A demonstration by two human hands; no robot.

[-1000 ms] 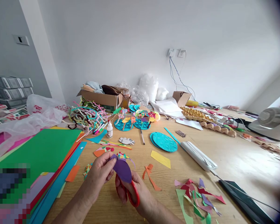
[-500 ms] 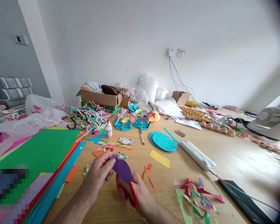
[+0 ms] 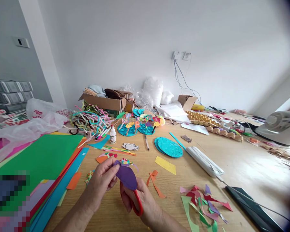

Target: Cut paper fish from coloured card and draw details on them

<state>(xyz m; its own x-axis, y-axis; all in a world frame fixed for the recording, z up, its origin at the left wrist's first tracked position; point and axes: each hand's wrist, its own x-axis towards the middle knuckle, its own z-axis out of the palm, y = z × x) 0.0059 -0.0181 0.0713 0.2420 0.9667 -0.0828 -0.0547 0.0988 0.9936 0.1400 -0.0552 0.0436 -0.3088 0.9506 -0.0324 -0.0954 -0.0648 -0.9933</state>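
Above the near middle of the bench (image 3: 172, 187), the purple paper piece (image 3: 127, 176) is hanging between both hands. Red-handled scissors (image 3: 139, 206) are sitting at its lower end; the paper is hiding the blades, so can't tell whether they're biting.

Risk, my read: only one end is being held, so the sheet could be twisting or buckling under blade pressure, pulling a cut off line.

Pose: left hand (image 3: 103, 176) is angling in from lower left, thumb and finger clamped together on the paper's upper tip. Right hand (image 3: 146, 198) is coming from lower right, fingers wrapping the scissor handles; handle spread unclear.

Further out: orange strips (image 3: 154, 175) are lying to the right, yellow paper (image 3: 165, 165) beyond, glue bottle (image 3: 112, 136) standing farther back.
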